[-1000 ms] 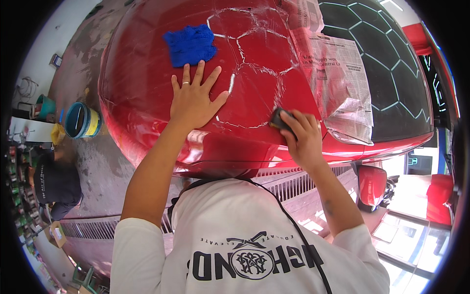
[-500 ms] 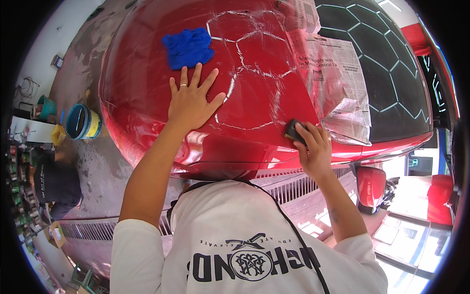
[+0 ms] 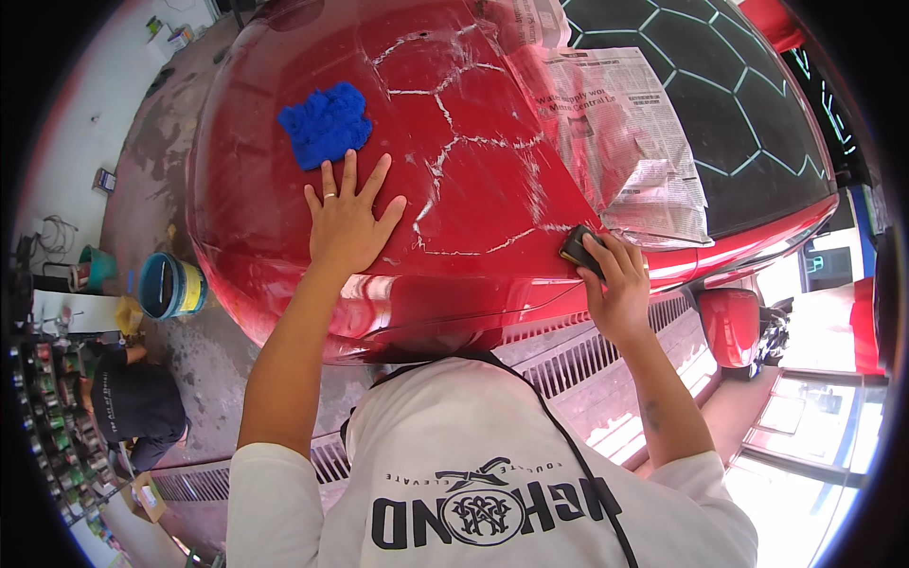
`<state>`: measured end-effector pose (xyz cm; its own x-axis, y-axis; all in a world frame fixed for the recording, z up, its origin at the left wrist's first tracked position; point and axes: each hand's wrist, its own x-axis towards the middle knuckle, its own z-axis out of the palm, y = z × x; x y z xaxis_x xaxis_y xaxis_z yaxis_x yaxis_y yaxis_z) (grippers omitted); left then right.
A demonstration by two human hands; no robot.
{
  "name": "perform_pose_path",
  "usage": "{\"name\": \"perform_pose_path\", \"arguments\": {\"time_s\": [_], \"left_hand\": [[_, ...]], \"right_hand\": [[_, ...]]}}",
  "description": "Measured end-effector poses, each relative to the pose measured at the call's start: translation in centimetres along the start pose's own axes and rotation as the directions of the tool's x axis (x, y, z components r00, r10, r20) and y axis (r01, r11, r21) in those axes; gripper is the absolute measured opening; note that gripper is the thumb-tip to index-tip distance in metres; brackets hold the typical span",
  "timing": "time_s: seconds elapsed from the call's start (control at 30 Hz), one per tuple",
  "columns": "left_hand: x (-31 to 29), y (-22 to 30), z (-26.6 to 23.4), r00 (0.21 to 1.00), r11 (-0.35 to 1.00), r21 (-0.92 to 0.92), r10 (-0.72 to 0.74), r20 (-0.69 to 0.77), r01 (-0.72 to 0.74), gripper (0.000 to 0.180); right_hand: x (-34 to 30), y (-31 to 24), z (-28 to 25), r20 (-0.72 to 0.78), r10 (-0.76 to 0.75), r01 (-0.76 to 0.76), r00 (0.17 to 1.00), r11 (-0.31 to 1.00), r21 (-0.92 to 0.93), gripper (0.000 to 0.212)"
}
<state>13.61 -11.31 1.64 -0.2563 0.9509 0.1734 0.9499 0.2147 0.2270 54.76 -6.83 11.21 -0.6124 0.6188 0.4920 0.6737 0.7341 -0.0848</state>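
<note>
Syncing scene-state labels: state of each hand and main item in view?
Left hand: flat on the hood, fingers spread
Right hand: closed around the black block
Black block: held, at the hood's edge
Blue cloth: crumpled, lying on the hood
Hood: shut, glossy, jagged bright lines showing
Newspaper: spread, creased
Windshield: partly covered by newspaper
Bucket: open-topped, contents unclear

Red hood (image 3: 256,208) with broken white hexagon lines, blue cloth (image 3: 327,125), black block (image 3: 579,246), dark windshield (image 3: 705,106) with pale hexagons

Lettering (image 3: 488,511) stands on newspaper (image 3: 630,137), the white shirt (image 3: 426,417) and a co-worker's dark shirt (image 3: 142,398).
</note>
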Motion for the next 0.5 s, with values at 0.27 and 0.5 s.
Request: {"name": "perform_pose_path", "arguments": {"time_s": [0.27, 0.5], "left_hand": [[-0.2, -0.3, -0.8, 0.999, 0.998, -0.049, 0.033, 0.04, -0.031, 0.076], [-0.1, 0.0, -0.1, 1.0, 1.0, -0.004, 0.026, 0.008, -0.026, 0.074]], "right_hand": [[12.4, 2.1, 8.5, -0.074, 0.046, -0.052, 0.996, 0.995, -0.084, 0.042], [1.4, 2.3, 2.1, 0.027, 0.127, -0.125, 0.992, 0.99, -0.073, 0.054]]}}
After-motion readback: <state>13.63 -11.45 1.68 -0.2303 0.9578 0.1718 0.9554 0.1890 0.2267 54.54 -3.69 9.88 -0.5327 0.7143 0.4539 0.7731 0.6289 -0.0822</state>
